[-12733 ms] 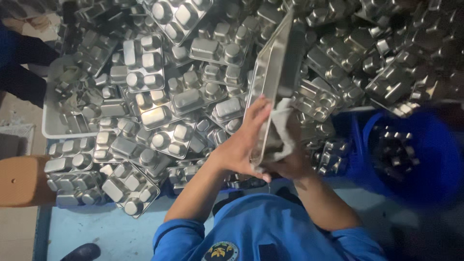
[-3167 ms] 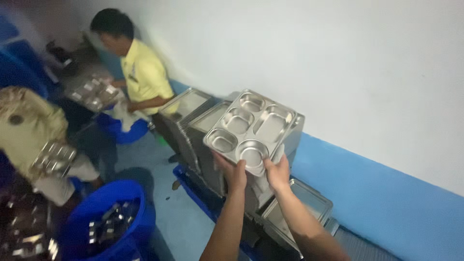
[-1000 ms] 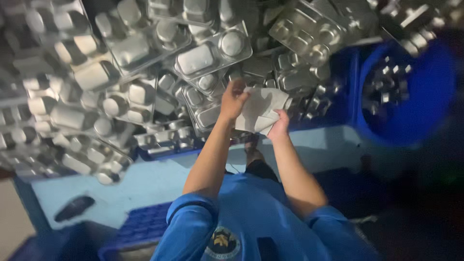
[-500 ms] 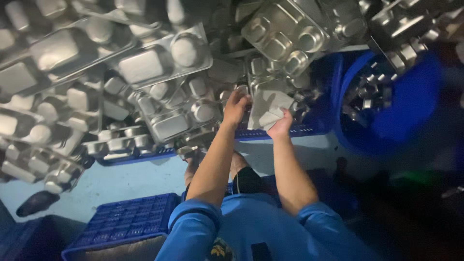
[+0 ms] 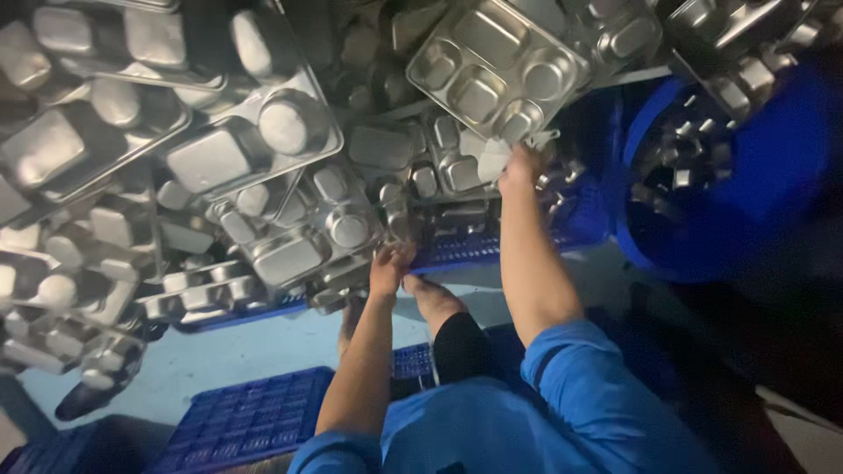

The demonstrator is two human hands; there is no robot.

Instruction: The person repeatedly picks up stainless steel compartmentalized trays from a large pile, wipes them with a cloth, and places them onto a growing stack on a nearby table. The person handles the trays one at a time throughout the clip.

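Observation:
A big heap of steel compartment trays [image 5: 211, 158] fills the upper half of the head view. My left hand [image 5: 391, 263] is at the heap's near edge, its fingers curled on the rim of a steel tray [image 5: 294, 250]. Farther off, my right hand [image 5: 522, 165] holds a white cloth [image 5: 493, 158] against the lower edge of a tilted steel tray [image 5: 496, 66] that shows its hollows. Both my arms wear blue sleeves.
At the right stands a round blue tub [image 5: 702, 237] with more trays in it. Blue plastic crates [image 5: 250, 421] lie by my knees and under the heap. My bare foot [image 5: 435, 300] rests on the pale blue floor [image 5: 237, 351]. At the lower left lies a dark shoe [image 5: 83, 399].
My hands have parted. The left came down to the heap's near edge, while the right went up and rightwards with the cloth to a tilted tray. The camera has closed in on the heap.

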